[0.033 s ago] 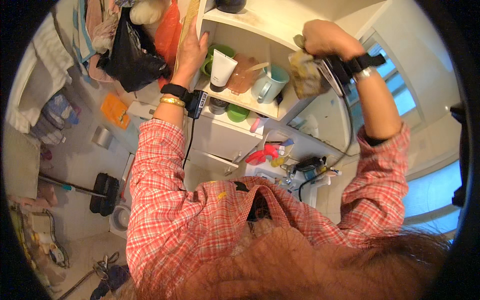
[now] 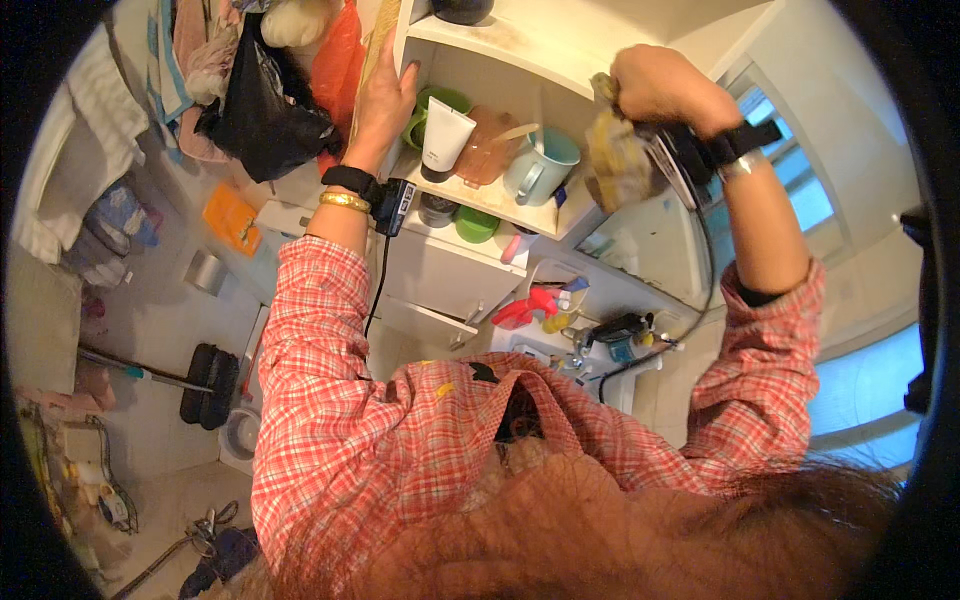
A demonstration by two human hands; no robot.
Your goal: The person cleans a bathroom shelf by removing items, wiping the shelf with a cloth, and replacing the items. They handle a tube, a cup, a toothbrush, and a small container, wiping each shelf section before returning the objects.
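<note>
My left hand (image 2: pixel 383 105) rests against the left side of an open white shelf cabinet (image 2: pixel 480 50), fingers stretched up and thumb apart. At the cabinet's right side my right hand (image 2: pixel 662 85) is closed on a crumpled, yellowish-grey cloth (image 2: pixel 618 165) that hangs down, partly blurred. On the shelf between my hands stand a white tube (image 2: pixel 447 133) with a black cap, a brownish translucent container (image 2: pixel 488 150), a light-blue mug (image 2: pixel 545 165) and a green container (image 2: pixel 415 130) partly behind the tube.
A lower ledge holds a green round lid (image 2: pixel 476 225) and a dark jar (image 2: pixel 436 210). Below right is a washbasin area with a red item (image 2: pixel 525 308) and bottles. Black (image 2: pixel 265 120) and red bags (image 2: pixel 336 70) hang at left, near a mirror-less wall brush (image 2: pixel 208 385).
My right hand has shifted slightly to the right with the cloth, which swings along. My left hand stays in place.
</note>
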